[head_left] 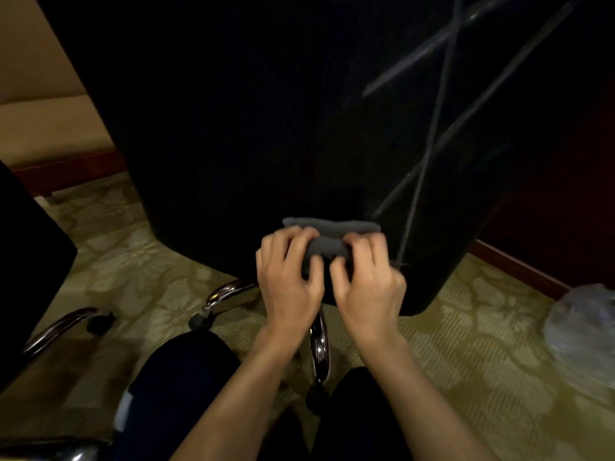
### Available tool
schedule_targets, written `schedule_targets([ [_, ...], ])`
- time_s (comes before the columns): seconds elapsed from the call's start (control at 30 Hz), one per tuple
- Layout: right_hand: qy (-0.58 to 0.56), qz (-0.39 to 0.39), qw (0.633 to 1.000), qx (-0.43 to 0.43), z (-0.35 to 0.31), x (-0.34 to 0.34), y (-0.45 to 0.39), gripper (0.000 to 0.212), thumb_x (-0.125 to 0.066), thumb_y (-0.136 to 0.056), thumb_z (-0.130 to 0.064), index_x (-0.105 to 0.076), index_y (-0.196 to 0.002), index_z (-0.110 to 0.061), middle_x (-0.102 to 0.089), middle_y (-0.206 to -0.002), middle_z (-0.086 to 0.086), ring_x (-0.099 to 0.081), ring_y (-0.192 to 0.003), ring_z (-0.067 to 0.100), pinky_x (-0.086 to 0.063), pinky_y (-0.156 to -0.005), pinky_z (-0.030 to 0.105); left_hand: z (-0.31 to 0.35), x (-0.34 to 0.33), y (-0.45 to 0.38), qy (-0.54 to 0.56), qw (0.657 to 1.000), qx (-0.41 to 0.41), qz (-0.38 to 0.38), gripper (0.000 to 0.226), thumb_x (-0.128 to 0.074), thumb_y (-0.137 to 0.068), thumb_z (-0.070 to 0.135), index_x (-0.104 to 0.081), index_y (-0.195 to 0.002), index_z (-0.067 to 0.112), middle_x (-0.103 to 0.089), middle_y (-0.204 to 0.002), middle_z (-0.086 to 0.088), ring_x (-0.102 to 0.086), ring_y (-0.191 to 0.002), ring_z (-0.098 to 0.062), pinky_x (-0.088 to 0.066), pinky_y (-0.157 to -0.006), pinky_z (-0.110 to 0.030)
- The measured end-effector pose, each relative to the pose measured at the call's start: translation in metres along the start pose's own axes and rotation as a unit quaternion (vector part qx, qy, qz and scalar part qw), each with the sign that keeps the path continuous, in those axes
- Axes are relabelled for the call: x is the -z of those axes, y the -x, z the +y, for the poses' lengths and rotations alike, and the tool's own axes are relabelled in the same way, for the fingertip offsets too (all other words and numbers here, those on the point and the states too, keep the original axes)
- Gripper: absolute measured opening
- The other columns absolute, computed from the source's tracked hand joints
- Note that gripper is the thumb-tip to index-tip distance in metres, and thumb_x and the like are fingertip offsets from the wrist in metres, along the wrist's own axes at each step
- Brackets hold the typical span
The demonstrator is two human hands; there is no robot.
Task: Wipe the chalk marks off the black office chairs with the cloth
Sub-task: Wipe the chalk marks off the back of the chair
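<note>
Hands, left hand (289, 277) and right hand (367, 281), each pinch the folded grey cloth (329, 236) at frame centre against the chalk-marked black office chair back (266, 111).

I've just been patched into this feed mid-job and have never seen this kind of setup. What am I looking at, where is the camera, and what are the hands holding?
There is no machine here: a person is working with bare hands, and the single camera sits on their head, looking forward and down. The left hand and right hand together grip a folded grey cloth. Right behind it is the back of a black office chair, with pale chalk marks crossing on its right part, not yet wiped. Below are the chair's chrome legs on a patterned carpet, and the person's dark-clothed knees. A plastic bag lies at the right; part of another dark chair shows at the left.
</note>
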State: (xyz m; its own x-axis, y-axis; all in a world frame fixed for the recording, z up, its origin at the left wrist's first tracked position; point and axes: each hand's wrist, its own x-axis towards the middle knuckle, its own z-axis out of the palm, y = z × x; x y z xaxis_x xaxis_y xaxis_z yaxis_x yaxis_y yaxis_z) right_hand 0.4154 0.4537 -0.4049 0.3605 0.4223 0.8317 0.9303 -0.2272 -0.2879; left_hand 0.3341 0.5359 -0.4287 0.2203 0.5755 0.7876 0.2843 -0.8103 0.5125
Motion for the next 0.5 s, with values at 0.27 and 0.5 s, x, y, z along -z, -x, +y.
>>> schedule_targets([
  [0.27,-0.010,-0.176,0.983,-0.055,0.020,-0.032,0.090,0.021,-0.064,-0.082,-0.018,-0.053,-0.098,-0.012,-0.055,-0.103,0.009,-0.059,-0.051,0.025,-0.046,-0.039,0.030,-0.031,-0.008,0.088,-0.031,0.987,0.111,-0.110,0.028,-0.051,-0.084,0.020,-0.063,-0.108,0.014,-0.059,-0.106,0.001,-0.057,-0.099,-0.021,-0.049,-0.082,-0.045],
  [0.5,-0.047,0.070,0.996,-0.042,0.012,0.008,-0.007,0.017,-0.065,-0.082,-0.011,-0.060,-0.097,-0.007,-0.057,-0.097,0.013,-0.057,-0.064,0.020,-0.046,-0.051,0.027,0.034,-0.024,0.006,0.055,0.997,0.048,0.022,0.030,-0.055,-0.086,0.016,-0.054,-0.116,0.019,-0.056,-0.111,-0.006,-0.052,-0.100,-0.022,-0.039,-0.089,-0.031],
])
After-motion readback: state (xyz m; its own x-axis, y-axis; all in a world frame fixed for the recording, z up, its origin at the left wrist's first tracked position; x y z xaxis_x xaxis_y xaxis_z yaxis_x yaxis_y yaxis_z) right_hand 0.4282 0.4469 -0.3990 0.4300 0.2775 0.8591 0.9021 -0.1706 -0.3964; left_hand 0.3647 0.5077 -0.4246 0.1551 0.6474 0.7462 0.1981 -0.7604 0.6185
